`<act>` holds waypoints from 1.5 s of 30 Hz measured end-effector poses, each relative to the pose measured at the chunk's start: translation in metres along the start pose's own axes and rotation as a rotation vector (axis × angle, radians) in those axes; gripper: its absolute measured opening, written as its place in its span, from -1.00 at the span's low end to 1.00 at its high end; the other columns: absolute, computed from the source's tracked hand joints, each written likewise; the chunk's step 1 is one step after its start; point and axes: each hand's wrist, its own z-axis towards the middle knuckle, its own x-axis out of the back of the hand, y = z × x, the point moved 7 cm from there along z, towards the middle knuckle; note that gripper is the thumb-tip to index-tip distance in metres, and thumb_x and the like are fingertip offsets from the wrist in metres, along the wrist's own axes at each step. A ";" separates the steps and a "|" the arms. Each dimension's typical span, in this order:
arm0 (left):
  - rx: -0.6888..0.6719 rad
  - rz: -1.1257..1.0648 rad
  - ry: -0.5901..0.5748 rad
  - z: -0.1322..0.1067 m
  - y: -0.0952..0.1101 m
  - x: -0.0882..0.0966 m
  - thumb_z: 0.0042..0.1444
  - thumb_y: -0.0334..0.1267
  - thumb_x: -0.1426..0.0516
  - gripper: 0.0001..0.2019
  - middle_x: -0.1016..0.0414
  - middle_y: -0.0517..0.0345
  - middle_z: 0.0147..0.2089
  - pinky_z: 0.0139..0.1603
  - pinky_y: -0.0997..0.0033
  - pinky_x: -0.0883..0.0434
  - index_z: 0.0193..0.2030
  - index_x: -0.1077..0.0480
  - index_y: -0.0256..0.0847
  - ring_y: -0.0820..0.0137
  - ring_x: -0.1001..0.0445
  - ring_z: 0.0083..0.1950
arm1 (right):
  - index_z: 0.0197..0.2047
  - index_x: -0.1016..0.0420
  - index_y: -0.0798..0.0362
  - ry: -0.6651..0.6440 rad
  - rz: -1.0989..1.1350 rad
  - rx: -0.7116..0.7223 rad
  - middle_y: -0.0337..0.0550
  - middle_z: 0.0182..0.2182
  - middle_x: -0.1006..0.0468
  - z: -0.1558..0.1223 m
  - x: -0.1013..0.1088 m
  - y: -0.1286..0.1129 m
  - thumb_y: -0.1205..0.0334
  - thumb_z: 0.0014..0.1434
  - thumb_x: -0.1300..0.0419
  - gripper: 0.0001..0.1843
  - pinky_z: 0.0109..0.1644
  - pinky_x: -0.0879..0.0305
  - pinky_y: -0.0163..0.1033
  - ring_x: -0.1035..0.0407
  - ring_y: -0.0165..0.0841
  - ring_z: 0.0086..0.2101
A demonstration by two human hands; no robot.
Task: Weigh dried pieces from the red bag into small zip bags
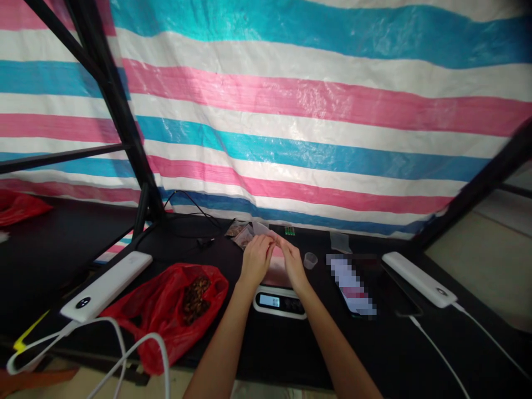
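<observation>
My left hand and my right hand meet above a digital scale, fingers closed together. Between their fingertips they pinch a small clear plastic bag, its edge standing up behind the fingers. Whether anything is inside this bag cannot be seen. The scale has a shiny plate and a lit display that appears to read 0.0. Just beyond my left hand lie filled clear packets with brownish contents. A red plastic bag, open at the top, holds dark brown pieces left of my forearm.
A small clear cup stands right of my right hand, near a phone with a blurred screen. White power banks with cables lie on both sides of the black table. Green batteries and another clear bag rest at the back.
</observation>
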 end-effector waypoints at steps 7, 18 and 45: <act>0.106 -0.181 -0.065 0.000 -0.006 -0.004 0.17 -0.26 0.02 -0.84 -0.38 0.22 -0.43 -0.35 0.51 -0.22 -0.34 -0.34 -0.22 0.49 -0.32 -0.41 | -0.26 -0.52 0.04 0.063 0.076 -0.040 -0.11 -0.28 -0.58 0.005 0.016 0.012 0.12 -0.13 -0.32 -0.67 -0.09 -0.36 -0.13 -0.45 -0.23 -0.22; 0.159 -0.277 -0.131 0.000 -0.009 -0.010 0.09 -0.25 -0.07 -0.81 -0.31 0.29 -0.56 -0.42 0.54 -0.14 -0.50 -0.36 -0.22 0.53 -0.26 -0.50 | -0.51 -0.46 0.07 -0.018 0.126 -0.170 -0.26 -0.58 -0.48 0.005 0.016 0.014 0.08 -0.21 -0.36 -0.74 -0.41 -0.29 -0.31 -0.35 -0.42 -0.53; 0.188 -0.414 -0.163 0.002 -0.012 -0.013 0.17 -0.26 0.04 -0.77 -0.41 0.22 -0.47 -0.40 0.56 -0.27 -0.34 -0.43 -0.22 0.51 -0.34 -0.48 | -0.41 -0.50 0.06 0.035 0.058 -0.150 -0.18 -0.44 -0.55 0.005 0.025 0.008 0.00 -0.17 -0.32 -0.69 -0.26 -0.35 -0.24 -0.42 -0.32 -0.38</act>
